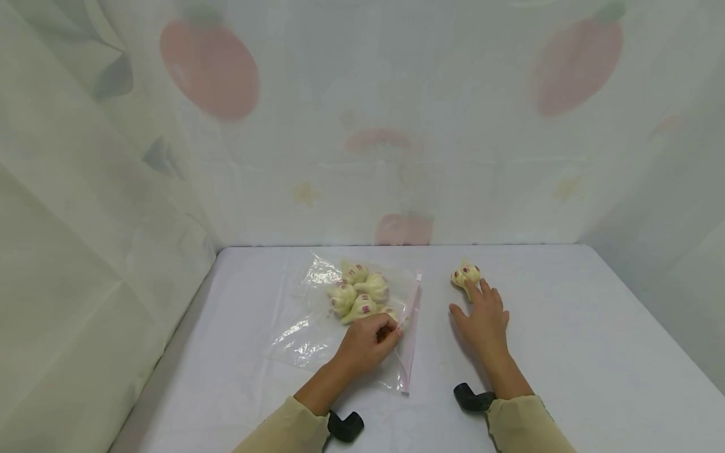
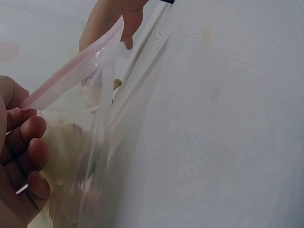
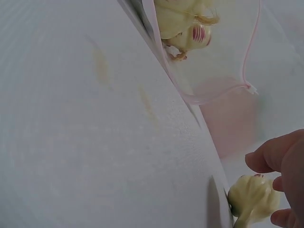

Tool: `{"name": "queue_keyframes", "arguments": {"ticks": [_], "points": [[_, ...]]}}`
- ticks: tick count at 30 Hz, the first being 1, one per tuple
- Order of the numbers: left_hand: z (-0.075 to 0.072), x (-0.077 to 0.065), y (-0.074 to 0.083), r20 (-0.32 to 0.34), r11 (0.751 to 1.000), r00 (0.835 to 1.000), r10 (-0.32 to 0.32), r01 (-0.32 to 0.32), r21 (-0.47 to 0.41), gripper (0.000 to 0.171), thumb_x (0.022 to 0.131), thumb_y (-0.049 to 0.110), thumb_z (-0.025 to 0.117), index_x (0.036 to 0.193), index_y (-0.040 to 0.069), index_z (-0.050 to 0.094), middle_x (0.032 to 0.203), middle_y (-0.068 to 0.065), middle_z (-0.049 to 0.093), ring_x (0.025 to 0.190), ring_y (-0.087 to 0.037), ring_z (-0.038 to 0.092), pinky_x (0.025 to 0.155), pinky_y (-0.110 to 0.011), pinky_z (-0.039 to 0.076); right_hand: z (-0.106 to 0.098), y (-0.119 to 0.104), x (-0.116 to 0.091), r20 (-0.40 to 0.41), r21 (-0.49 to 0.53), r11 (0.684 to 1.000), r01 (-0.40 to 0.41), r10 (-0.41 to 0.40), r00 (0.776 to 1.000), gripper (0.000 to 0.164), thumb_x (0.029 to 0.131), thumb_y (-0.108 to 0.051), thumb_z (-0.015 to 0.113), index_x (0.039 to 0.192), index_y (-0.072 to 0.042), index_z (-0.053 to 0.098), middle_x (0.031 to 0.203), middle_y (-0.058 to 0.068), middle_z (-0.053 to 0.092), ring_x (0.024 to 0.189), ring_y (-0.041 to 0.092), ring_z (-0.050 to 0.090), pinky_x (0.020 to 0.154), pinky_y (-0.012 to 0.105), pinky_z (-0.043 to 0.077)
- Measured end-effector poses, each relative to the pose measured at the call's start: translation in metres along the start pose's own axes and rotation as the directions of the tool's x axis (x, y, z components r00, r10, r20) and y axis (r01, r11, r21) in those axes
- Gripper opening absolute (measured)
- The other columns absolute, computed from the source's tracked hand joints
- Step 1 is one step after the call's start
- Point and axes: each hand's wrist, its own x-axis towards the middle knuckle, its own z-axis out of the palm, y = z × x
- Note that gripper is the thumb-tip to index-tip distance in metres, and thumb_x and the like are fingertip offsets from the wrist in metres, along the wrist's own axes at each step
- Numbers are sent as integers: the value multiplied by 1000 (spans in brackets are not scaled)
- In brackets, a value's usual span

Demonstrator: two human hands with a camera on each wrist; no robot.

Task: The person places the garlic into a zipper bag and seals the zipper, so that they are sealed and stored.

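Observation:
A clear zip bag (image 1: 306, 343) with a pink closure strip (image 1: 412, 352) lies on the table, holding several garlic bulbs (image 1: 374, 287). My left hand (image 1: 365, 343) pinches the bag's rim near its mouth between thumb and finger. In the left wrist view that rim (image 2: 80, 59) is lifted, with the other fingers loosely curled below. To the right of the bag, a single garlic bulb (image 1: 466, 274) rests on the table. Over it my right hand (image 1: 484, 321) reaches with spread fingers. The right wrist view shows the thumb and fingertips (image 3: 259, 162) around this bulb (image 3: 254, 199), not closed on it.
The white table (image 1: 595, 352) ends at a back edge, behind which hangs a pale curtain (image 1: 453, 126) with fruit prints. Another curtain (image 1: 73, 251) borders the left side. Black camera mounts (image 1: 474, 399) sit at both wrists, close above the tabletop.

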Motion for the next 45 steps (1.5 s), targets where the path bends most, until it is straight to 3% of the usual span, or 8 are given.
{"name": "queue_keyframes", "arguments": {"ticks": [7, 13, 17, 21, 25, 33, 39, 45], "points": [[1, 2, -1, -8, 1000, 1000, -4, 4, 5, 12, 86, 12, 70, 77, 15, 62, 65, 9, 51, 60, 1, 43, 54, -14, 39, 1, 2, 7, 8, 54, 996, 66, -67, 998, 66, 91, -29, 63, 148, -6, 37, 158, 26, 20, 144, 51, 15, 104, 77, 18], [12, 3, -1, 17, 1000, 1000, -12, 12, -7, 10, 87, 13, 69, 79, 14, 65, 67, 8, 55, 62, 2, 44, 56, -12, 40, -3, 14, 21, -28, 22, 993, 116, -115, 993, 67, 90, -26, 64, 147, -4, 37, 156, 31, 21, 141, 54, 19, 105, 74, 21], [17, 2, 1, 28, 1000, 999, -25, 25, -13, 9, 87, 13, 68, 79, 14, 65, 68, 8, 55, 62, 3, 44, 55, -13, 40, -8, 21, 32, 12, 15, 991, 136, -136, 991, 64, 92, -24, 61, 148, -5, 37, 157, 32, 18, 140, 57, 19, 106, 72, 23], [17, 2, 2, 29, 999, 999, -30, 30, -10, 9, 87, 14, 69, 79, 14, 65, 68, 9, 55, 62, 2, 44, 55, -13, 41, -11, 24, 38, 54, 29, 992, 119, -121, 991, 57, 95, -18, 58, 148, -7, 40, 157, 28, 19, 137, 57, 27, 103, 70, 31], [17, 3, 3, 31, 999, 999, -40, 40, -8, 9, 88, 14, 69, 80, 15, 65, 68, 9, 55, 62, 2, 45, 56, -14, 41, -12, 21, 40, 29, 52, 994, 96, -98, 995, 50, 93, -15, 61, 141, -7, 49, 151, 25, 30, 130, 52, 41, 97, 65, 39], [15, 3, 2, 29, 999, 998, -48, 48, 1, 10, 88, 16, 69, 78, 15, 65, 67, 10, 54, 61, 2, 44, 55, -14, 41, -7, 9, 28, 146, 43, 999, 19, -25, 989, 52, 84, -33, 72, 129, -11, 57, 129, 23, 57, 106, 37, 58, 82, 51, 47], [15, 3, 2, 12, 999, 999, -49, 49, -6, 11, 87, 15, 70, 78, 17, 64, 66, 11, 52, 60, 2, 44, 54, -15, 40, -5, 4, 20, 204, 212, 976, -50, 6, 979, 58, 83, -55, 70, 119, -11, 56, 119, 19, 62, 97, 28, 58, 75, 35, 45], [13, 3, 1, 9, 1000, 1000, -27, 27, -6, 12, 88, 15, 70, 79, 17, 63, 66, 11, 51, 60, 2, 43, 54, -14, 39, -4, -4, 13, 154, 350, 934, -72, 19, 988, 65, 85, -61, 65, 133, -17, 56, 115, 13, 63, 94, 24, 55, 71, 30, 44]]}}
